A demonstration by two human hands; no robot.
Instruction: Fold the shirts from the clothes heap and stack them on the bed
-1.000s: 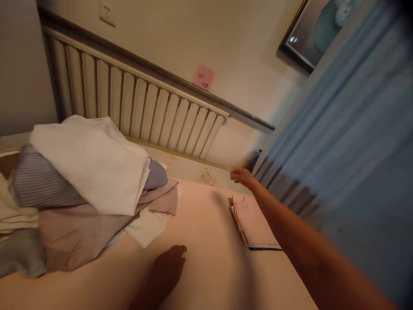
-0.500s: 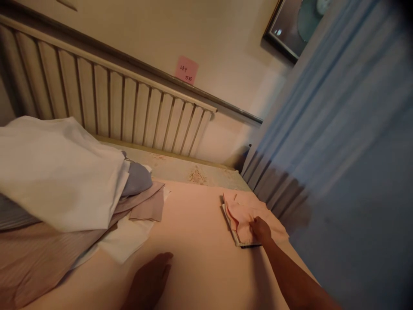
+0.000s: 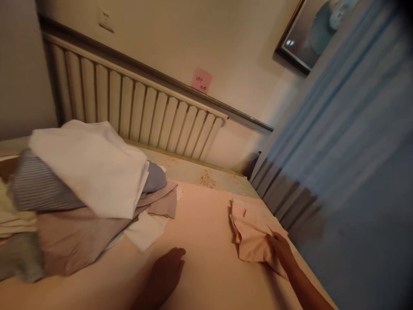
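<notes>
On the right side of the bed lies a folded pink garment (image 3: 253, 234), rumpled along its near side; its exact kind cannot be made out. My right hand (image 3: 281, 249) pinches its near right edge. Darker layers show at the garment's left edge. My left hand (image 3: 167, 273) is over the pink sheet (image 3: 206, 232), fingers stretched forward with the thumb a little apart, holding nothing. To its left rises a heap of clothes: a white cloth (image 3: 97, 163) on top, a grey ribbed piece (image 3: 45, 187) and a mauve garment (image 3: 77, 237) below.
A slatted white radiator (image 3: 142, 112) runs along the wall behind the bed. Blue curtains (image 3: 342, 150) hang along the right side. Between sheet and wall shows a strip of flower-patterned mattress (image 3: 206, 177). A pink note (image 3: 201, 81) and a framed picture (image 3: 309, 38) are on the wall.
My right hand has pulled the garment's near edge toward me and right, rumpling it over the layers beneath. The view has turned left, showing more of the heap. My left hand stays over the sheet.
</notes>
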